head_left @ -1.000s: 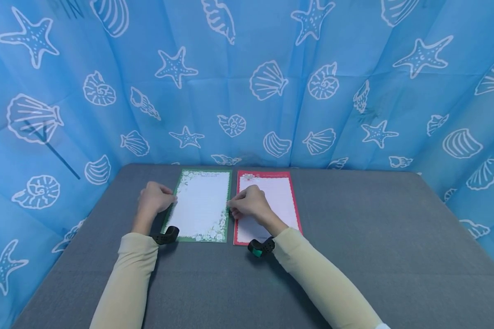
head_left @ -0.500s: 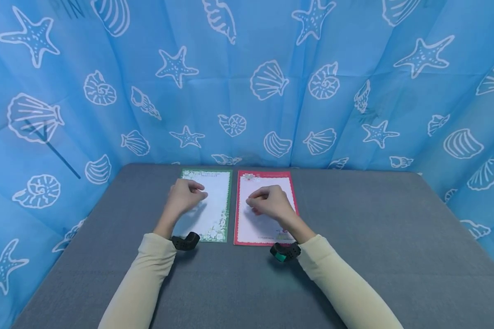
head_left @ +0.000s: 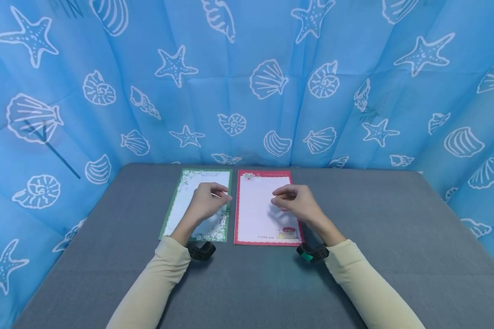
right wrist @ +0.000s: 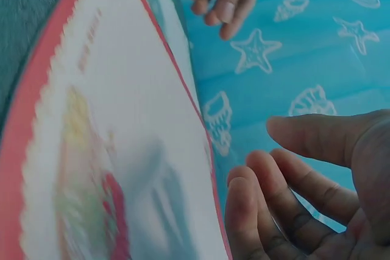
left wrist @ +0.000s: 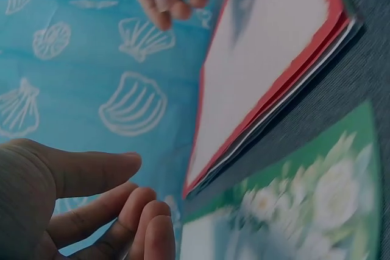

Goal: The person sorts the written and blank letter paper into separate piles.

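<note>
A green-bordered sheet of paper (head_left: 189,201) with white flowers printed on it lies flat on the grey table. Right of it, across a narrow gap, is a red-bordered stack of paper (head_left: 255,205); the left wrist view shows several layers along its edge. Over the green sheet hovers my left hand (head_left: 207,201), fingers loosely bent and nothing in them. My right hand (head_left: 299,201) hangs above the right side of the red stack, also holding nothing. In the right wrist view a gap shows between the thumb and fingers (right wrist: 244,211).
A blue curtain (head_left: 230,100) with white shells and starfish stands behind the grey table (head_left: 374,219) and down both sides. Each wrist wears a black camera band, the left band (head_left: 201,251) and the right band (head_left: 313,252).
Both hands have left the green sheet's edges and shifted right. The left hand now hovers over that sheet, the right over the red stack's right side. Both papers stay in place.
</note>
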A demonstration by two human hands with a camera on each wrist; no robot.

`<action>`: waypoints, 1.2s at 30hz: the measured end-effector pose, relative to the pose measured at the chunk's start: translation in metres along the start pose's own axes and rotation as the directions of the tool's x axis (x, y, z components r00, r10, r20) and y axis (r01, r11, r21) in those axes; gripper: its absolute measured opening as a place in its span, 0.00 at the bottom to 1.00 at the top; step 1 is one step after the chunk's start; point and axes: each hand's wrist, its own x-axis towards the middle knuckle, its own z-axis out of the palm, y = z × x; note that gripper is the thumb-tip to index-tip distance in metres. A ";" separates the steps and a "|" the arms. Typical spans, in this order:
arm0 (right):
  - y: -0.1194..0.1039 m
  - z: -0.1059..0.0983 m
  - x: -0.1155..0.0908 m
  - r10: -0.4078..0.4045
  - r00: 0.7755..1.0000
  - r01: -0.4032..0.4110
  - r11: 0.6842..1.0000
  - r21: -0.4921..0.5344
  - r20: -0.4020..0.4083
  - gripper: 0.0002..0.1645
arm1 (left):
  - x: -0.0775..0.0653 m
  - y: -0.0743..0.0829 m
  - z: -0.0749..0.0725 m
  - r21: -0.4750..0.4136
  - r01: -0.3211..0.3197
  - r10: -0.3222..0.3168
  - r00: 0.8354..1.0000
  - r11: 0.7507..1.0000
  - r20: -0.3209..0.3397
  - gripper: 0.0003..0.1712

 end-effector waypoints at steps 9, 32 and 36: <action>0.012 -0.026 0.000 0.021 0.998 -0.026 0.996 -0.087 -0.056 0.18 | -0.004 0.001 0.017 0.012 -0.042 0.041 0.998 0.999 0.039 0.15; 0.027 -0.039 -0.001 0.275 0.954 -0.298 0.907 -0.296 -0.120 0.20 | -0.009 0.005 0.044 0.280 0.110 -0.125 0.992 0.954 0.035 0.28; 0.028 -0.036 -0.001 0.265 0.956 -0.292 0.903 -0.314 -0.128 0.19 | -0.010 0.005 0.046 0.283 0.115 -0.131 0.991 0.952 0.040 0.29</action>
